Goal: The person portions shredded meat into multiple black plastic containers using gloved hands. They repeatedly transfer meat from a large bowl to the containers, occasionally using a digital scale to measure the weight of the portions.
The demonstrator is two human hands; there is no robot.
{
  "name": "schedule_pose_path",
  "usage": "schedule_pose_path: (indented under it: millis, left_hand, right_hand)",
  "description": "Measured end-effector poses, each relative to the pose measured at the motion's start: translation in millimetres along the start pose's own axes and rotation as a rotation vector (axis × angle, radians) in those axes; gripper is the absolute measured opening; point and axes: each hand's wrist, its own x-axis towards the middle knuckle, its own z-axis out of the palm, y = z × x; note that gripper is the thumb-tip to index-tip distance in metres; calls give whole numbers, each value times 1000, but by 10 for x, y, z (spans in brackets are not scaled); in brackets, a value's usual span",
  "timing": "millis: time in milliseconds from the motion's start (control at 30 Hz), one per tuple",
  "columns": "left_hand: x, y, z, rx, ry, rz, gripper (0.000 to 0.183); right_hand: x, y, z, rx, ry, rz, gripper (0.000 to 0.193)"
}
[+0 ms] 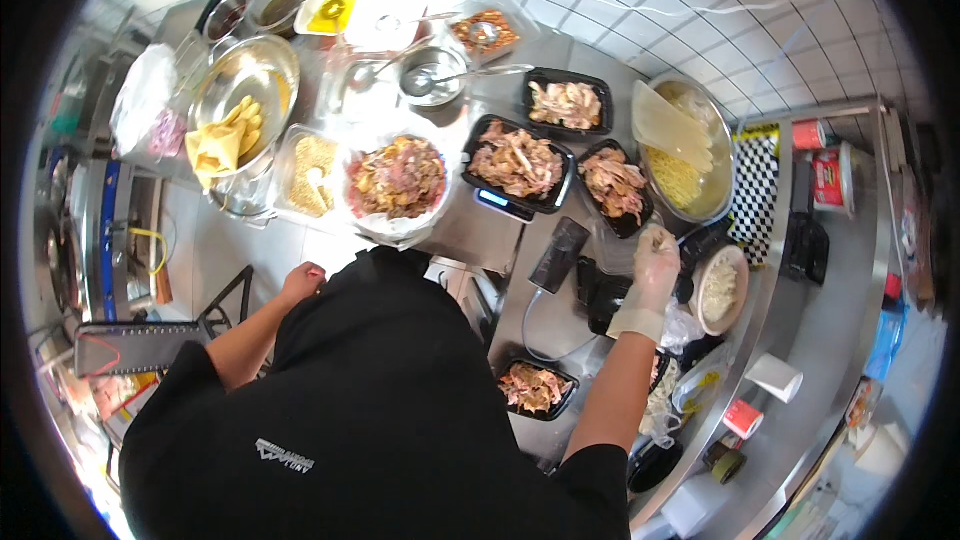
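Observation:
My right hand point(655, 265) wears a thin clear glove and reaches out over the steel counter, close to a black tray of shredded meat point(614, 185) and a stack of black trays point(602, 292). Whether its fingers grip anything I cannot make out. My bare left hand point(302, 283) hangs low by the counter's front edge, fingers curled in, holding nothing visible. Another black tray of meat point(517, 164) sits on a small scale point(500, 203). A filled tray point(535, 387) lies beside my right elbow.
A white bowl of mixed meat point(396, 180), a tub of grains point(308, 175), a steel bowl holding yellow cloth point(240, 100) and a big pot of noodles point(690, 155) crowd the counter. Sauce tubs line the back wall. A bowl of rice point(719, 290) and cans stand right.

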Motion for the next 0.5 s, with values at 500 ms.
schedule_pose_path:
  millis: [500]
  left_hand:
    - [-924,3166,314,164,-561,391,51]
  right_hand:
    - [236,137,139,-341,-163,-82,47]
